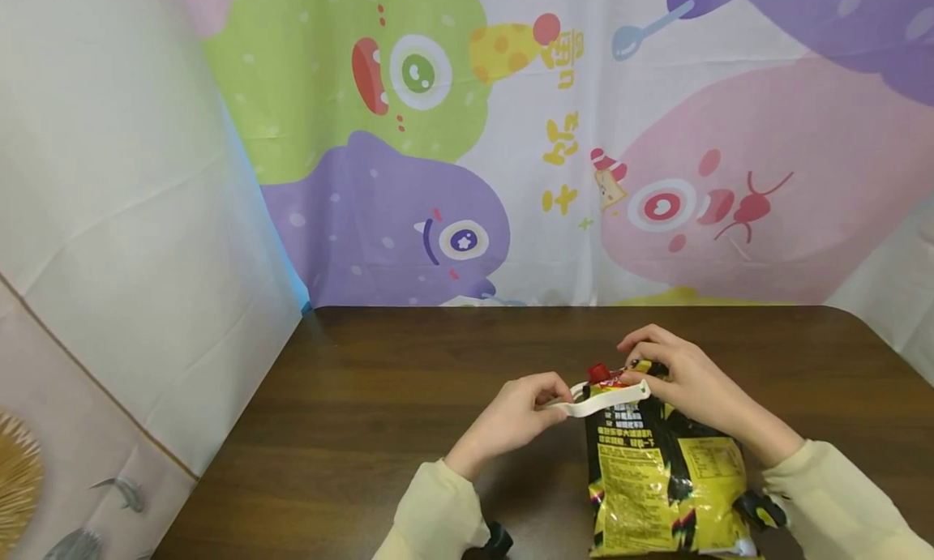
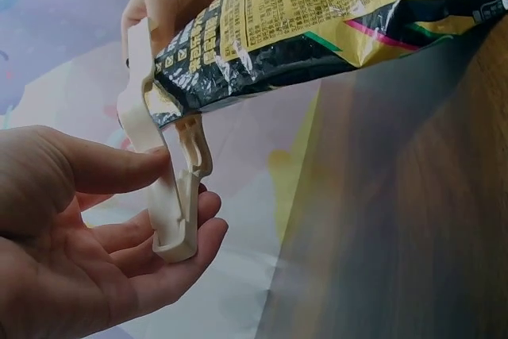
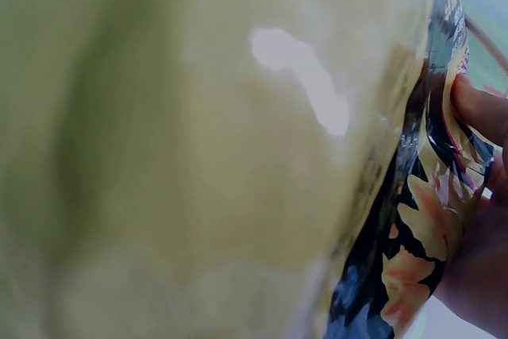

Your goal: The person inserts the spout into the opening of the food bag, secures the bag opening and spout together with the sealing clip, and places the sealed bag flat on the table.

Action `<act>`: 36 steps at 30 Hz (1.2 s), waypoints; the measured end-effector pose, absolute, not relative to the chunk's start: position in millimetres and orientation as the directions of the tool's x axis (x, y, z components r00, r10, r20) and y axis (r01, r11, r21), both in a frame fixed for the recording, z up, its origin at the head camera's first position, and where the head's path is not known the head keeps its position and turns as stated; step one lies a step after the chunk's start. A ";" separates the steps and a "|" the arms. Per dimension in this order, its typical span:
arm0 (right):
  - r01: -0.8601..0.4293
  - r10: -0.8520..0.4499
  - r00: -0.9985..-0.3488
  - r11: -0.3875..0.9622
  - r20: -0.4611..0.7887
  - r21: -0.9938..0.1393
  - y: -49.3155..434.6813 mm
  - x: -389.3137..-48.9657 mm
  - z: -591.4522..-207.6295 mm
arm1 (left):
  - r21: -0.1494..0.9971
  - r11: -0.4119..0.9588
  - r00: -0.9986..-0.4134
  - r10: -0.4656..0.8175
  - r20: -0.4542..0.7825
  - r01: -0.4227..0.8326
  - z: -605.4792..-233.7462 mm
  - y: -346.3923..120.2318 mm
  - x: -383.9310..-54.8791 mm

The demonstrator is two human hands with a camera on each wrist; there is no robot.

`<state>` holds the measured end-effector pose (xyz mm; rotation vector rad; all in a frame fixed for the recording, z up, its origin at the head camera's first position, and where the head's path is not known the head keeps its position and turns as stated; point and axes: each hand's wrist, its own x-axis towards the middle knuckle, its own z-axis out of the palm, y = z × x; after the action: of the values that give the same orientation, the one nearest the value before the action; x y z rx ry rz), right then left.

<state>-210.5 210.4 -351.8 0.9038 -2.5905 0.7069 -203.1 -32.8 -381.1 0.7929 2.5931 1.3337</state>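
A white bag clip (image 2: 144, 121) lies along the top edge of a yellow and black snack bag (image 1: 635, 487). My left hand (image 1: 516, 410) pinches one end of the clip between thumb and fingers. In the left wrist view one clip arm passes in front of the bag and the other shows behind it. My right hand (image 1: 682, 375) holds the bag's gathered top corner near the clip's other end. A small red cap-like piece (image 1: 598, 373) shows behind the clip. The right wrist view is mostly filled by the bag, with fingers (image 3: 482, 113) at its edge.
The dark wooden table (image 1: 379, 398) extends to the left and behind the bag. A cartoon-printed curtain (image 1: 554, 252) hangs along the table's back edge, and a pale cloth (image 1: 146, 179) hangs at the left.
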 end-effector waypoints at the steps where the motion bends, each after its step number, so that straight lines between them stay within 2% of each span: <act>1: -0.647 -0.495 -0.753 0.677 0.434 -0.351 210.2 -210.6 -351.7 | 0.795 0.464 -0.855 0.503 0.126 0.391 -380.9 -32.5 -203.1; 9: -0.680 -0.529 -0.729 0.633 0.436 -0.370 209.5 -211.1 -352.8 | 0.869 0.372 -0.844 0.528 0.090 0.326 -380.2 -30.6 -203.9; 19: -0.689 -0.527 -0.721 0.614 0.450 -0.384 207.7 -210.8 -353.2 | 0.902 0.301 -0.847 0.518 0.117 0.309 -377.2 -27.7 -200.9; 26: -0.673 -0.514 -0.738 0.617 0.438 -0.409 207.5 -210.1 -352.3 | 0.892 0.295 -0.836 0.529 0.145 0.342 -374.9 -28.4 -198.5; 36: -0.680 -0.508 -0.729 0.615 0.459 -0.399 206.7 -210.6 -351.2 | 0.865 0.304 -0.831 0.519 0.200 0.398 -374.6 -29.0 -196.3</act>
<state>-210.6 206.7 -351.2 0.9632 -2.5416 0.8121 -196.3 -29.0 -374.6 0.8623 2.4405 1.5650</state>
